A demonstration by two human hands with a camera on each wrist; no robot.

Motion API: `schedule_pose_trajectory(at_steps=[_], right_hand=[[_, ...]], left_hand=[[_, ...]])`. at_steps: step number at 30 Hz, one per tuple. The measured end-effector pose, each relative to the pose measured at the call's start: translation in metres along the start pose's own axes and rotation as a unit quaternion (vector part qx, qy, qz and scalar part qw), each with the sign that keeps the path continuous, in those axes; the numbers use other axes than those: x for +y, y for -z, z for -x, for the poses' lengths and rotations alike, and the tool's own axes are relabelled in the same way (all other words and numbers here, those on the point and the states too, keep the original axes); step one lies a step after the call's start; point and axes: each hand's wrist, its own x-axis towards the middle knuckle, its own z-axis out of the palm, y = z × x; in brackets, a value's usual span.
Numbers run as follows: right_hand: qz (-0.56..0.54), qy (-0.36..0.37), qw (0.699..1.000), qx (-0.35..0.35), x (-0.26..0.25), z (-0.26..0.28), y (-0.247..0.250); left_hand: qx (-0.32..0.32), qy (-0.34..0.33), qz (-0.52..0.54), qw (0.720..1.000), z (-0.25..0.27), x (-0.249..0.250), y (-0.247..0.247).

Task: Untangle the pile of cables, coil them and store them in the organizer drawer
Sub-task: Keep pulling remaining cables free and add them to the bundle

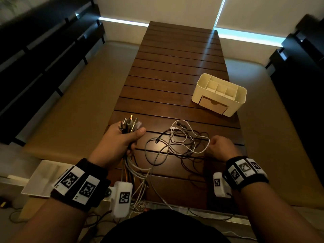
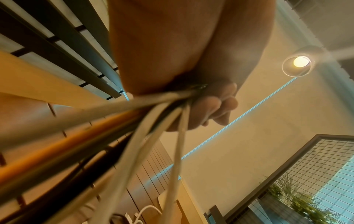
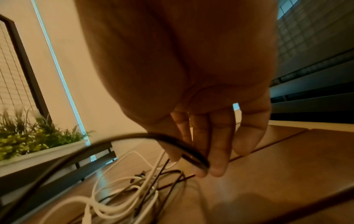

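Note:
On the slatted wooden table (image 1: 171, 71) lies a loose tangle of white, grey and dark cables (image 1: 178, 142). My left hand (image 1: 129, 137) grips a bundle of cable ends (image 1: 130, 123) upright at the tangle's left, connectors sticking out above the fist; the strands (image 2: 134, 121) trail from the fist over the near table edge. My right hand (image 1: 215, 144) is at the tangle's right edge, fingers curled, pinching a dark cable (image 3: 191, 157) above the white loops (image 3: 122, 197). The cream organizer (image 1: 198, 88) stands far right, its drawer (image 1: 213, 105) closed.
A white flat tray (image 1: 43, 178) lies off the table's near left corner. More cables (image 1: 140, 204) hang past the near edge to the floor. Dark slatted furniture (image 1: 43, 50) flanks the left side. A planter with greenery (image 3: 28, 136) stands beyond the table.

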Motion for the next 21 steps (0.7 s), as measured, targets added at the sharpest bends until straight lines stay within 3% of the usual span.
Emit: schedule_pose_trajectory(at_steps=[5, 8, 16, 21], right_hand=[[0.04, -0.017, 0.999, 0.001, 0.008, 0.0, -0.006], [0.03, -0.009, 0.999, 0.039, 0.005, -0.001, -0.007], [-0.015, 0.103, 0.984, 0.144, -0.009, 0.001, 0.003], [-0.127, 0.148, 0.966, 0.171, -0.017, -0.008, 0.015]], left_hand=[[-0.001, 0.0, -0.001, 1.0, -0.004, -0.004, -0.002], [-0.003, 0.005, 0.001, 1.0, -0.005, -0.004, -0.004], [-0.004, 0.004, 0.01, 1.0, -0.004, -0.004, -0.003], [0.011, 0.0, 0.011, 1.0, -0.004, -0.005, 0.001]])
